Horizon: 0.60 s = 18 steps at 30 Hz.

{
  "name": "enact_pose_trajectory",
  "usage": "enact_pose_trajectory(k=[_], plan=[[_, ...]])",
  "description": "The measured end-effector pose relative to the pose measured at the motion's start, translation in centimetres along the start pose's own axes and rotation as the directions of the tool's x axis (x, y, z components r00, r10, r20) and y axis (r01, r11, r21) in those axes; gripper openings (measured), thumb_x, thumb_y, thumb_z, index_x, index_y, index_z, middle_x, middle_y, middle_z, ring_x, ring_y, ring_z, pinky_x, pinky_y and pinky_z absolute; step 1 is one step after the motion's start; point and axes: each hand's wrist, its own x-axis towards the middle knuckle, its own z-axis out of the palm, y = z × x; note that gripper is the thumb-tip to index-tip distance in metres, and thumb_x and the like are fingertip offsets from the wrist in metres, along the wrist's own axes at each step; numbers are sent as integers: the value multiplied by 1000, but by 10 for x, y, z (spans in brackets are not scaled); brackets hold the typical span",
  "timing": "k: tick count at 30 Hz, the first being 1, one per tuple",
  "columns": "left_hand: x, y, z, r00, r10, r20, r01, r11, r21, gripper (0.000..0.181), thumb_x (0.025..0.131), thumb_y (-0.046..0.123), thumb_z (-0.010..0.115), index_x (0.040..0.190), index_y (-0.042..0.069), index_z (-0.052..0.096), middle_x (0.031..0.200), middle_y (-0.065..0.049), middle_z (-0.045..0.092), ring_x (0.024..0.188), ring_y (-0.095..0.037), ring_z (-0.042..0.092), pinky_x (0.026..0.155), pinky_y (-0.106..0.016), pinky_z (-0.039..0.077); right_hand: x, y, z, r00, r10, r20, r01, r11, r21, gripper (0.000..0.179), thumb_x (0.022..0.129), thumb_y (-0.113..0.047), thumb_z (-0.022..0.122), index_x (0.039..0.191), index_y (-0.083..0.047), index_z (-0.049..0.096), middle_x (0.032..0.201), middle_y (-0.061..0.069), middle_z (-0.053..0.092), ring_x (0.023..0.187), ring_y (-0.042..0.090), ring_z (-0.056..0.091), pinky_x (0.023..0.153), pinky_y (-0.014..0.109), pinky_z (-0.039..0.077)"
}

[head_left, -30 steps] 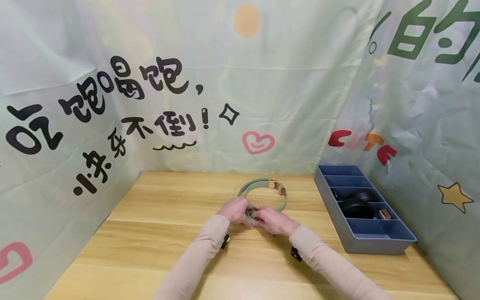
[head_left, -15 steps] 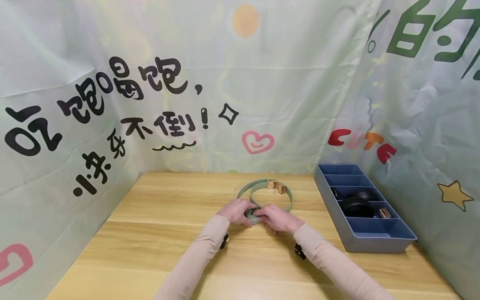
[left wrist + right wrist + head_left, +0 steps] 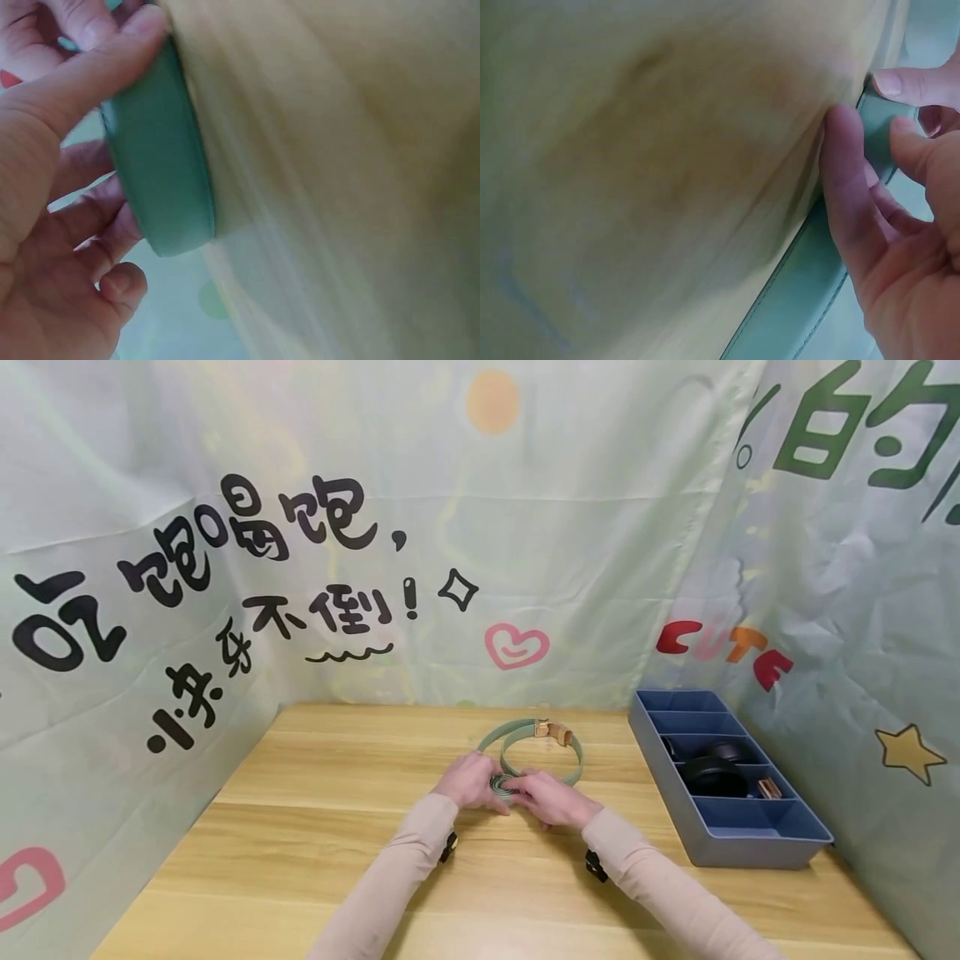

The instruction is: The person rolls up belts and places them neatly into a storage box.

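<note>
A green belt (image 3: 581, 766) with a gold buckle (image 3: 553, 732) stands on edge on the wooden table. Its near end is wound into a tight coil (image 3: 501, 786), while the buckle end forms a wide loose loop behind. From the left, my left hand (image 3: 470, 782) holds the coil, its thumb along the outer turn (image 3: 161, 165) in the left wrist view. My right hand (image 3: 555, 799) pinches the coil from the right side. In the right wrist view, the belt's stitched strap (image 3: 795, 289) runs behind the fingers. The hands partly hide the coil.
At the right of the table (image 3: 315, 852) stands a blue-grey compartment tray (image 3: 757, 853). Black rounded items (image 3: 715, 777) and a small gold piece (image 3: 769, 788) lie in its compartments. Printed cloth walls (image 3: 420, 560) border the back and sides.
The loose loop has shifted slightly right overall. My right hand moved a little right, then slightly back toward the coil. My left hand has stayed nearly in place.
</note>
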Motion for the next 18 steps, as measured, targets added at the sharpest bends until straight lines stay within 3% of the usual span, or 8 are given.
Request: enact_pose_trajectory(k=[3,5,9,11,15,18], plan=[[0,-1,1,999,34,17,-34,999,-24,40,63,45,90,93,23,74,78,13,64,76,-9,55,70,-26,45,0,2,-2,1000,-7,10,7,1000,11,29,100,-10,53,127,-6,64,115,17,60,45,6,54,40,19,46],[0,-3,1,996,71,48,-69,997,-42,41,67,39,89,102,23,74,87,11,69,80,-8,59,74,-25,47,0,3,-3,1000,-17,18,17,1000,13,29,100,-9,52,126,-5,64,120,19,59,45,8,55,41,19,46],[-3,-5,0,986,111,124,-103,992,-71,61,75,28,85,131,25,63,124,7,67,111,-12,62,96,-29,48,0,5,-5,998,-44,41,45,999,-19,28,100,-9,53,125,-6,65,122,19,60,56,8,57,46,17,47],[-4,-5,0,983,108,146,-99,993,-68,66,77,29,84,138,26,58,134,5,62,120,-15,58,102,-33,46,0,5,-5,998,-47,51,49,999,-25,28,99,-9,54,125,-6,65,121,18,61,57,7,56,48,17,47],[-5,-4,0,989,96,117,-94,995,-23,59,75,34,85,129,26,64,126,8,66,114,-15,62,98,-34,47,0,1,-4,998,-30,53,30,1000,9,28,99,-7,54,125,-7,66,118,17,65,51,8,56,46,19,48],[-5,-3,0,996,76,46,-77,997,29,45,71,41,86,110,27,70,106,11,72,96,-12,65,87,-33,48,1,-3,-4,998,-13,56,10,998,58,26,99,-6,54,123,-8,65,100,15,70,44,11,56,41,21,47]])
